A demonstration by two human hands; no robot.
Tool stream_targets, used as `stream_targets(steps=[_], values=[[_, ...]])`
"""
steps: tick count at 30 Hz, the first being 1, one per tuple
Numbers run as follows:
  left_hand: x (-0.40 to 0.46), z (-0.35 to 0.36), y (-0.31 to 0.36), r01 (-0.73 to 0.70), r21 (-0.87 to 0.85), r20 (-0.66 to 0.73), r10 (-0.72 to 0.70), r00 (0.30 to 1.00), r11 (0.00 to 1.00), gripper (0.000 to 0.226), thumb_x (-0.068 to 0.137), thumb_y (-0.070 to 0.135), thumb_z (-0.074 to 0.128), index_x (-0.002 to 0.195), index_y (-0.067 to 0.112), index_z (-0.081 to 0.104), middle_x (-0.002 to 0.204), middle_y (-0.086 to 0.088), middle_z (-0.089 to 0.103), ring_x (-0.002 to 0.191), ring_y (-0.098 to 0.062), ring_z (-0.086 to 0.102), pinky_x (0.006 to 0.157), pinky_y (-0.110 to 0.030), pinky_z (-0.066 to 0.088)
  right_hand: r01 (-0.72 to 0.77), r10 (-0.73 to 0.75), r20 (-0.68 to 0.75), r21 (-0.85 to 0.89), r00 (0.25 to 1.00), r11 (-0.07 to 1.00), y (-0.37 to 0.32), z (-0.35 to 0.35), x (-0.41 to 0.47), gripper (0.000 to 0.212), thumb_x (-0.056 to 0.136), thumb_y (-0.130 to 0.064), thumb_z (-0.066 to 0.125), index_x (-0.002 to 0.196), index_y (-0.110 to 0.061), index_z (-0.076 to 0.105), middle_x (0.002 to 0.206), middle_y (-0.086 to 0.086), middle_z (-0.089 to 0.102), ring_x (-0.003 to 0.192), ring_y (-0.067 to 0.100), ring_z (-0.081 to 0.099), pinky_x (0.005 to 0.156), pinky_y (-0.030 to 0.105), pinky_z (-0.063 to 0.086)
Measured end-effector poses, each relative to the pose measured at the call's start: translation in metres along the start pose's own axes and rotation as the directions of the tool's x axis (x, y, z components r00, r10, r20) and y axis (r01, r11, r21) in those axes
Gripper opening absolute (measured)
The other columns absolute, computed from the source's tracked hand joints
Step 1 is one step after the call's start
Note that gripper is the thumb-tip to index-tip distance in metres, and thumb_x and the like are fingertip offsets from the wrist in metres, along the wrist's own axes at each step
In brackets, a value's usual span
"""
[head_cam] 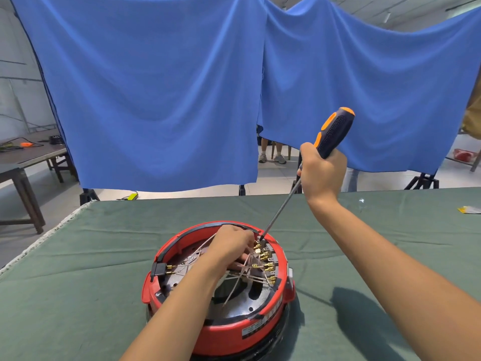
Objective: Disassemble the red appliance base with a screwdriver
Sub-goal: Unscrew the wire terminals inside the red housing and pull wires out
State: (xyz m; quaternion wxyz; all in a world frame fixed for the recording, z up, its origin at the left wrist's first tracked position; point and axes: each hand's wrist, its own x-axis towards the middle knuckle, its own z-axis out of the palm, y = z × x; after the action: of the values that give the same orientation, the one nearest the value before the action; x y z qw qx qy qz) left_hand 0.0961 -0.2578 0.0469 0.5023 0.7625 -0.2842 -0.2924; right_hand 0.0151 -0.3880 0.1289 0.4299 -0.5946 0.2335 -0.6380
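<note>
Red appliance base (223,332) sits open side up on the green cloth-covered table (104,256) close in front of me, a round shell with a black rim strip, a grey metal plate inside, and pale wires (242,280) crossing to a row of brass terminals (268,267) along its right wall. My right hand (321,173) grips the orange-and-black screwdriver (330,136) low on the handle, shaft slanting down so the tip lands at the far-right terminals. My left hand (231,243) reaches inside, fingers curled among the wires near that tip, though I cannot tell whether they pinch any.
</note>
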Motion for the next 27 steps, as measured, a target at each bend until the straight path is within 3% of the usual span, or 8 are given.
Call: stream_targets(steps=[2, 5, 7, 10, 14, 19, 22, 27], values=[[-0.001, -0.001, 0.002, -0.037, 0.072, -0.085, 0.043, 0.995, 0.997, 0.017, 0.089, 0.019, 0.048, 0.075, 0.010, 0.053, 0.069, -0.009, 0.054, 0.057, -0.023, 0.054, 0.060, -0.030, 0.046, 0.077, -0.077, 0.051, 0.005, 0.996, 0.997, -0.005, 0.000, -0.007, 0.027, 0.066, -0.019, 0.052, 0.050, -0.022, 0.030, 0.047, -0.006, 0.028, 0.051, 0.022, 0.031, 0.048, 0.039, 0.034], [-0.003, -0.008, 0.007, -0.038, 0.367, -0.183, 0.113, 0.977, 0.929, 0.028, 0.089, 0.037, 0.051, 0.073, 0.014, 0.050, 0.071, -0.004, 0.056, 0.071, -0.027, 0.060, 0.067, -0.033, 0.048, 0.165, -0.161, 0.123, -0.019, 0.979, 0.986, -0.009, -0.004, -0.018, 0.032, 0.067, -0.018, 0.053, 0.049, -0.022, 0.027, 0.045, -0.007, 0.025, 0.048, 0.021, 0.029, 0.043, 0.040, 0.030], [-0.003, -0.011, 0.010, -0.022, 0.569, -0.196, 0.162, 0.967, 0.822, 0.016, 0.086, 0.029, 0.052, 0.078, 0.016, 0.053, 0.075, -0.001, 0.056, 0.072, -0.022, 0.056, 0.060, -0.028, 0.040, 0.204, -0.198, 0.148, -0.024, 0.969, 0.979, -0.009, -0.006, -0.024, 0.032, 0.069, -0.017, 0.053, 0.053, -0.018, 0.025, 0.047, -0.003, 0.024, 0.049, 0.023, 0.028, 0.042, 0.041, 0.030], [-0.006, -0.010, 0.005, -0.056, 0.713, -0.179, 0.259, 0.949, 0.699, 0.018, 0.088, 0.019, 0.049, 0.104, 0.016, 0.058, 0.108, -0.006, 0.052, 0.096, -0.025, 0.051, 0.070, -0.032, 0.041, 0.243, -0.232, 0.161, -0.050, 0.959, 0.969, -0.010, -0.007, -0.029, 0.032, 0.069, -0.016, 0.052, 0.054, -0.017, 0.024, 0.048, -0.001, 0.025, 0.049, 0.022, 0.027, 0.043, 0.038, 0.028], [-0.002, -0.009, -0.007, -0.190, 0.876, -0.118, 0.580, 0.806, 0.444, 0.018, 0.090, 0.022, 0.052, 0.105, 0.017, 0.060, 0.111, -0.005, 0.045, 0.103, -0.023, 0.039, 0.082, -0.030, 0.039, 0.235, -0.222, 0.172, -0.060, 0.960, 0.970, -0.008, -0.009, -0.034, 0.031, 0.070, -0.015, 0.053, 0.053, -0.013, 0.027, 0.046, -0.004, 0.027, 0.049, 0.025, 0.030, 0.043, 0.041, 0.034], [0.007, -0.010, 0.005, -0.318, 0.774, -0.178, 0.672, 0.719, 0.547, 0.012, 0.089, 0.023, 0.054, 0.089, 0.016, 0.064, 0.092, 0.000, 0.057, 0.083, -0.019, 0.052, 0.067, -0.028, 0.041, 0.228, -0.213, 0.180, -0.070, 0.960, 0.971, -0.002, -0.013, -0.036, 0.030, 0.069, -0.016, 0.052, 0.052, -0.015, 0.028, 0.044, -0.006, 0.028, 0.047, 0.017, 0.030, 0.045, 0.032, 0.028], [0.011, -0.006, 0.010, -0.322, 0.563, -0.183, 0.495, 0.850, 0.761, 0.015, 0.087, 0.029, 0.057, 0.082, 0.018, 0.065, 0.082, 0.003, 0.062, 0.079, -0.019, 0.060, 0.069, -0.031, 0.050, 0.226, -0.209, 0.178, -0.080, 0.962, 0.971, -0.001, -0.015, -0.036, 0.029, 0.069, -0.016, 0.052, 0.055, -0.007, 0.028, 0.047, 0.003, 0.030, 0.048, 0.021, 0.031, 0.044, 0.036, 0.030], [0.010, -0.004, 0.000, -0.279, 0.680, -0.072, 0.440, 0.895, 0.678, 0.038, 0.084, 0.033, 0.055, 0.057, 0.006, 0.061, 0.054, -0.005, 0.053, 0.055, -0.021, 0.046, 0.055, -0.028, 0.038, 0.218, -0.201, 0.180, -0.082, 0.963, 0.972, -0.002, -0.017, -0.038, 0.028, 0.068, -0.017, 0.052, 0.052, -0.014, 0.029, 0.047, 0.002, 0.032, 0.048, 0.024, 0.035, 0.043, 0.035, 0.030]])
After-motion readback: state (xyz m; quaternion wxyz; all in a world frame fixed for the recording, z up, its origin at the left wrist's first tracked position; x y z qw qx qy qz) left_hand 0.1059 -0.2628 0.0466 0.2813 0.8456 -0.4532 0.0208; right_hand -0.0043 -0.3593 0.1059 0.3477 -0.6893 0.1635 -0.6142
